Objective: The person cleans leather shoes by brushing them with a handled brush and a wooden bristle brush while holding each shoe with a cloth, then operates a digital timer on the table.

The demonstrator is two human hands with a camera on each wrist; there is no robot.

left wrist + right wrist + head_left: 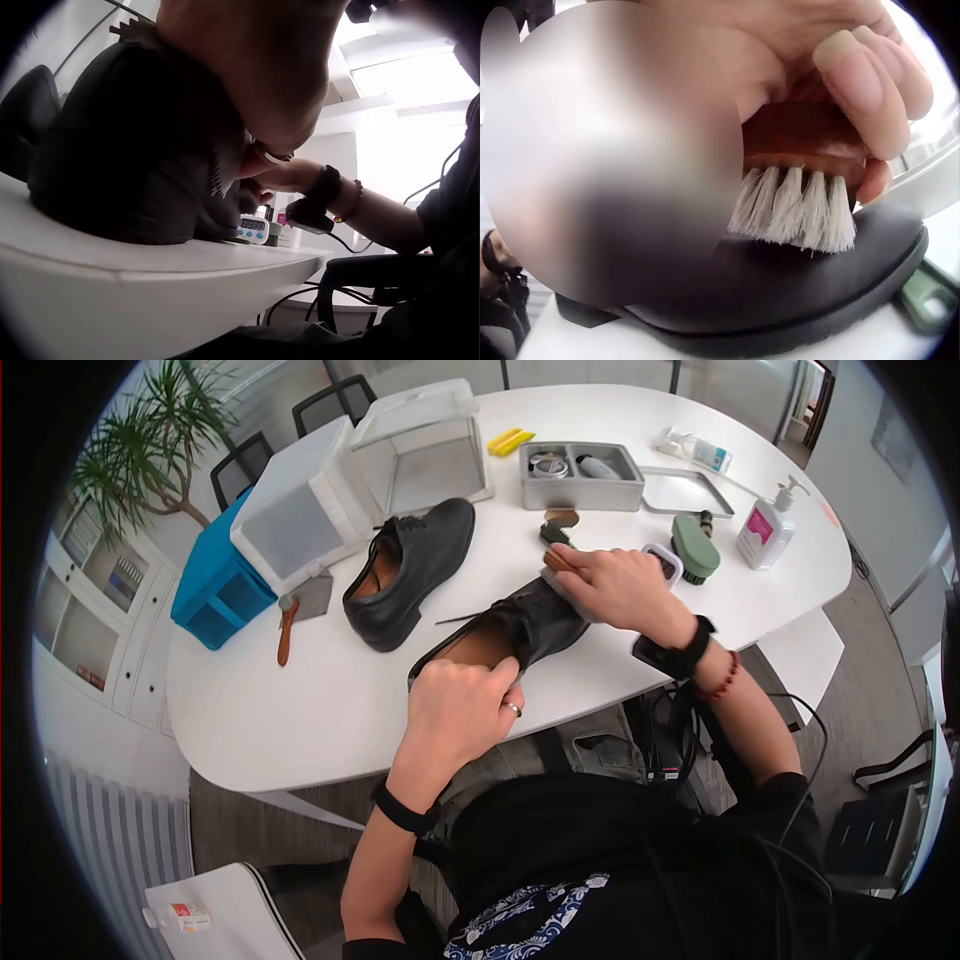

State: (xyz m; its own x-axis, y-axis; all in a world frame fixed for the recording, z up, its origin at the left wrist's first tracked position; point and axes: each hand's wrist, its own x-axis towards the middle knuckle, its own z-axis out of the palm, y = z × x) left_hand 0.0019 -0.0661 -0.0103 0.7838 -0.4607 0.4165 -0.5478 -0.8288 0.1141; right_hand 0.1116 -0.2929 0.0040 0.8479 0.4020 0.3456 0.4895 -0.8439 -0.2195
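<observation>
A black leather lace-up shoe [545, 615] lies on the white table, its toe pointing away to the right. My left hand [452, 710] grips the shoe's opening near the heel, fingers curled over the edge. In my right hand [628, 588] is a wooden shoe brush [810, 139] with pale bristles, pinched between thumb and fingers. Those bristles [802, 210] meet the top of the toe in the right wrist view. A blurred round patch covers the left of that view. The matching black shoe [425, 565] stands to the left.
Clear shoe boxes [300, 510] and a blue box [222, 585] stand back left, near a wooden-handled brush [287, 630]. Behind the shoe are a grey divided box [582, 495] and its lid [688, 492]. Rightward sit a green brush [695, 545], a timer [253, 229] and a pump bottle [768, 530].
</observation>
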